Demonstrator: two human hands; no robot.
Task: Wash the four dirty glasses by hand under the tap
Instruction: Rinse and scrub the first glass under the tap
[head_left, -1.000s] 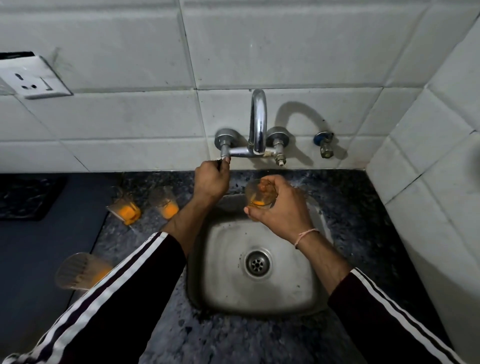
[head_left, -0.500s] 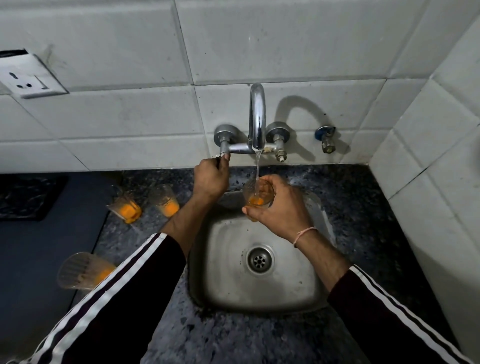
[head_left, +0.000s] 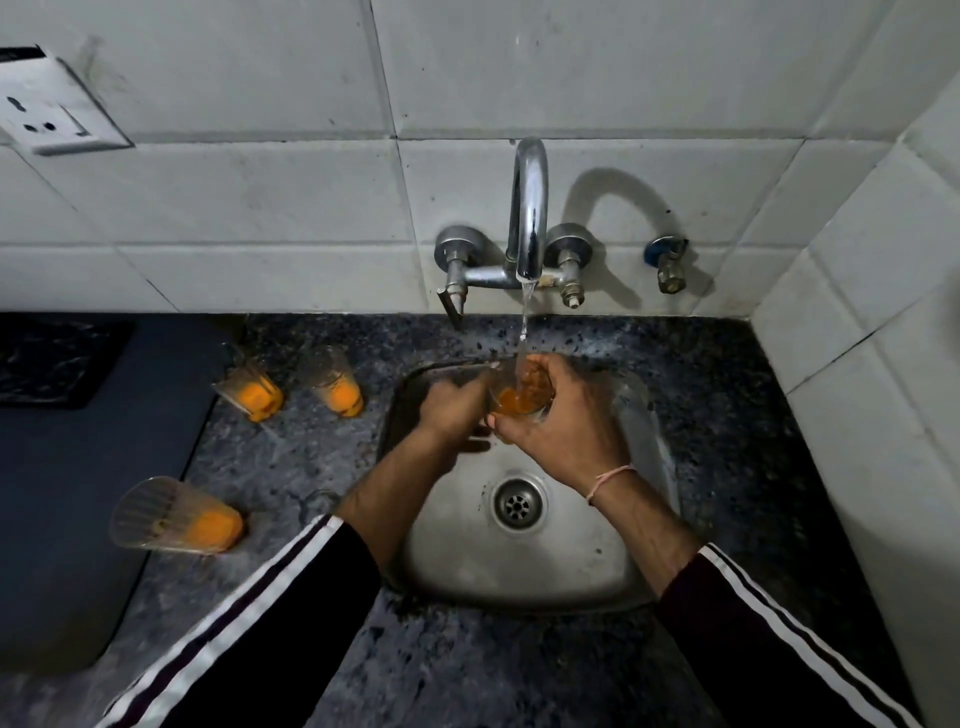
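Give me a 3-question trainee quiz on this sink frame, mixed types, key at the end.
1. Count: how many dirty glasses stand on the countertop, away from the hands?
2. True or false: water runs from the tap spout into the glass held in the right hand.
3. Multiple choice: the left hand is
A. on the tap lever
B. over the sink basin, beside the held glass
C. lifting a glass off the counter

Key
1. Three, each with orange residue.
2. True.
3. B; it is motion-blurred, so its grip is unclear.
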